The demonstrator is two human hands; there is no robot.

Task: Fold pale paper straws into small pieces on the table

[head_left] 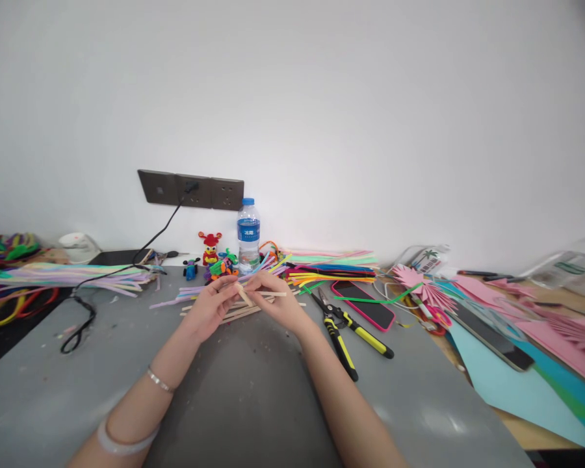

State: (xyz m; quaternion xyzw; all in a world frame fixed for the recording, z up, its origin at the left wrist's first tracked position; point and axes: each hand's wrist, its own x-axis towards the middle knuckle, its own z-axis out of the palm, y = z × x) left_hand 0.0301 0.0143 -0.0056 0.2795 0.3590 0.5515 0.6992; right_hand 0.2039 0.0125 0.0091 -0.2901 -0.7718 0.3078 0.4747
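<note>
Just above the grey bench (234, 396), the left hand (213, 304) and right hand (277, 300) meet at a beige craft stem (244, 295), each grip pinching it. I'd judge it light, soft and bendy, hardly slippery; best held short, with both holds close together.

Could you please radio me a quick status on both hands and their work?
Left hand and right hand pinching beige strips. Loose strips close by. Cutters to the right, out of the way.
</note>
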